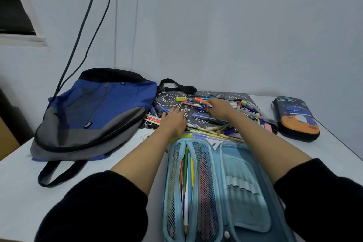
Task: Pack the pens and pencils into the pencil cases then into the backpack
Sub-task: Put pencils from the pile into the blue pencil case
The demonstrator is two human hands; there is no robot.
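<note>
A light blue pencil case (245,179) lies open at the near edge, with several pencils in its left mesh pocket. Behind it a heap of pens and pencils (225,122) covers a dark lace mat (169,98). My left hand (173,122) rests flat on the mat at the heap's left side. Over the heap's middle, my right hand (218,109) curls its fingers round pens; which ones I cannot tell. A blue and grey backpack (94,116) lies flat to the left. At the far right sits a closed dark blue pencil case (296,118) with a cartoon print.
The white table (82,167) stands against a pale wall. Two dark cables (88,31) hang from the wall down to the backpack. A red and white ruler (152,119) pokes out beside my left hand. The table's right edge runs close to the dark case.
</note>
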